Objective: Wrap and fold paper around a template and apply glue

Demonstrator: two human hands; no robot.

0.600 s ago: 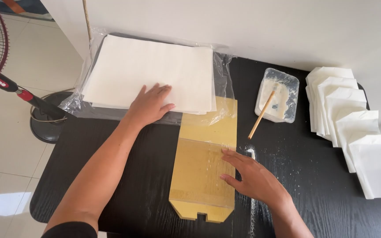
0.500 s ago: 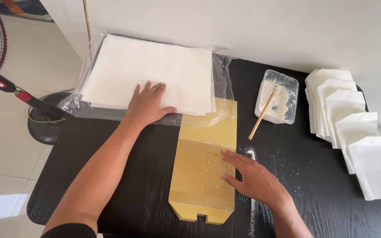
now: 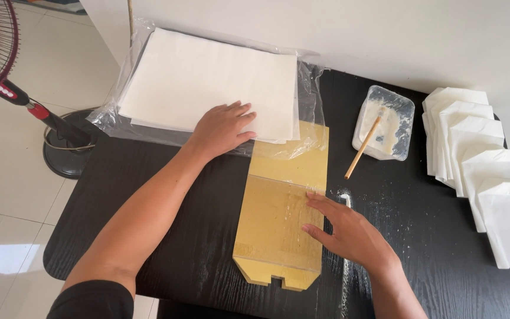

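Observation:
My left hand lies flat, fingers spread, on the near right corner of a stack of white paper sheets that sits on clear plastic wrap. My right hand rests open on the right edge of a tan cardboard template lying flat on the black table. Neither hand grips anything.
A clear plastic tub of white paste with a wooden stick leaning in it stands right of the template. A row of folded white paper bags overlaps along the right edge. A red standing fan is on the floor at the left.
My left hand has shifted slightly on the corner of the paper stack. My right hand stays on the template's edge.

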